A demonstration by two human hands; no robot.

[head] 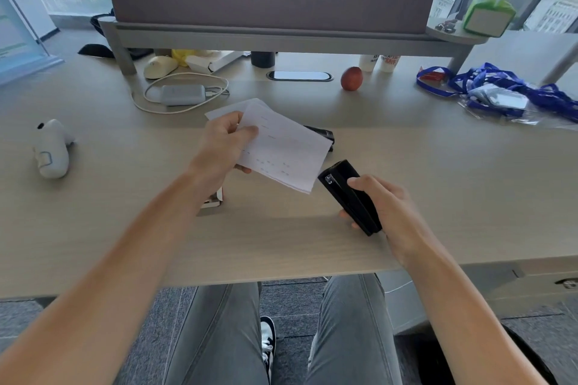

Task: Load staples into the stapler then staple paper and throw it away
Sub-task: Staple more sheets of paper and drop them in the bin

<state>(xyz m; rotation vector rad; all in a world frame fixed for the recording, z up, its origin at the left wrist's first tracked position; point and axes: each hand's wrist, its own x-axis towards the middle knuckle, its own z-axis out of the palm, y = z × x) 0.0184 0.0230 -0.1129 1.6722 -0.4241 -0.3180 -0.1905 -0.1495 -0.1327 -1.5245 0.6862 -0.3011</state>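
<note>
Two hands are working above the desk (pixel 438 166). Your left hand (pixel 223 147) has its fingers closed on the paper (pixel 281 150), thumb on top, pinching the left edge so the sheets hang in the air. The box of staples (pixel 212 201) sits just below that wrist. Your right hand (pixel 383 209) is wrapped tight around the stapler (pixel 350 194), its mouth near the paper's lower corner but apart. If the loose sheets (they look fanned) slip out of line as you feed them in, the staple may miss a layer.
</note>
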